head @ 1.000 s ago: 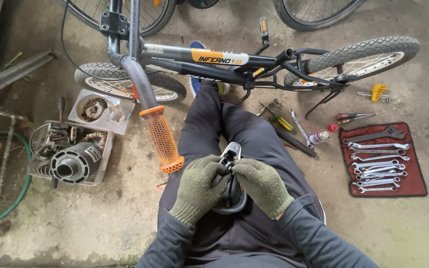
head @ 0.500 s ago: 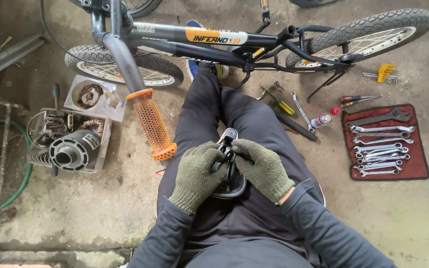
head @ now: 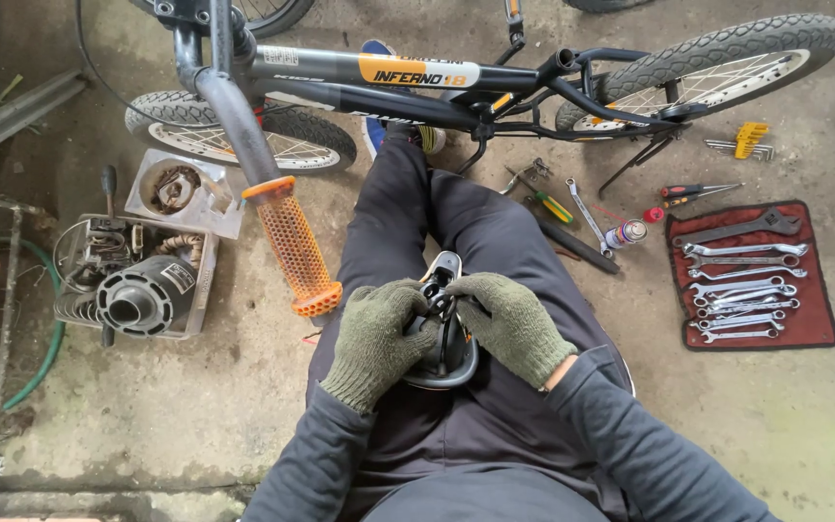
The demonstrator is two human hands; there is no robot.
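I sit on a concrete floor with my legs stretched toward a small black bicycle [head: 417,92] lying on its side. Both hands wear green knit gloves. My left hand [head: 374,338] and my right hand [head: 509,324] grip a black bicycle saddle [head: 445,348] held upside down on my lap. Its metal rails and clamp face up between my fingers. An orange handlebar grip [head: 297,246] reaches down just left of my left hand.
A red cloth [head: 819,290] with several wrenches lies at the right. Screwdrivers [head: 698,191], a small spray can [head: 627,233] and loose tools [head: 558,208] sit beside my right leg. A tray of engine parts [head: 132,280] stands at the left, near a green hose [head: 45,338].
The view has shifted slightly, so the bicycle and tools sit higher in the frame. My hands stay on the saddle with small finger movements.
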